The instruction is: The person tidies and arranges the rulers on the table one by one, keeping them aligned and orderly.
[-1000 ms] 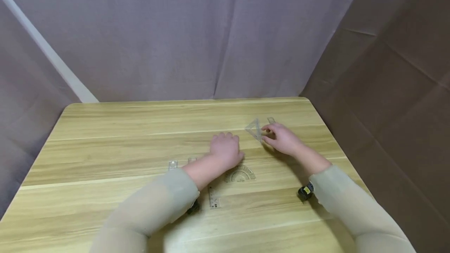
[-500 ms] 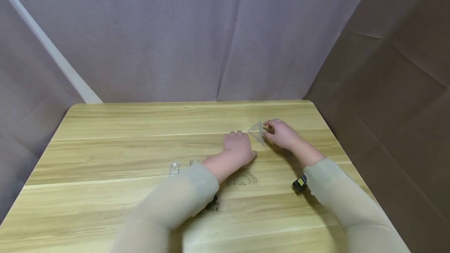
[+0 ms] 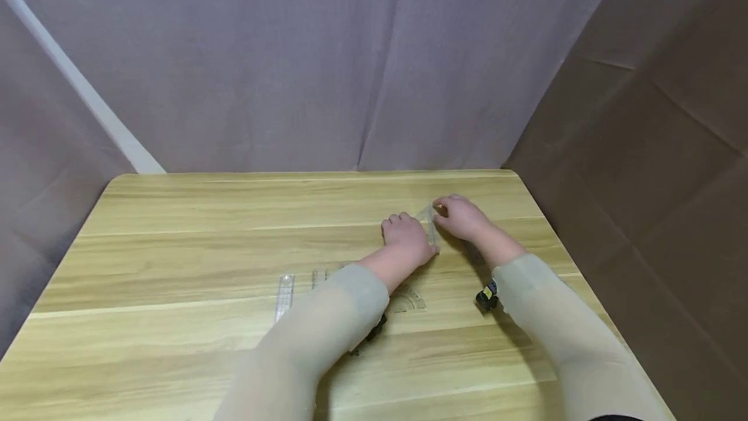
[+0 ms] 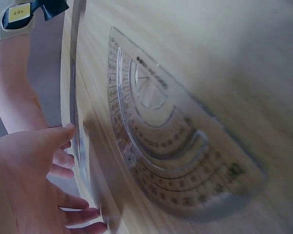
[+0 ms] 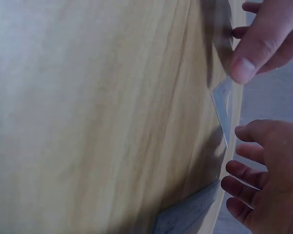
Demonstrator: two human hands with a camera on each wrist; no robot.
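- Right hand (image 3: 461, 216) pinches the clear set square (image 3: 430, 223), tilted up at the wooden table's (image 3: 175, 245) far right.
- Left hand (image 3: 409, 242), fingers relaxed and holding nothing, rests just beside it.
- Step in hand: lifting the set square; next probably calls for a firmer grip.
- Protractor (image 4: 161, 131) and straight ruler (image 3: 284, 294) lie nearer.

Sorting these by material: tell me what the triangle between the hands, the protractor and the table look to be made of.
Triangle: clear, glossy, probably plastic; the wood shows through it.
Protractor: clear plastic by its look, with dark printed scales and a slight sheen.
Table: light wood grain, smooth matte finish; solid wood or laminate cannot be told.
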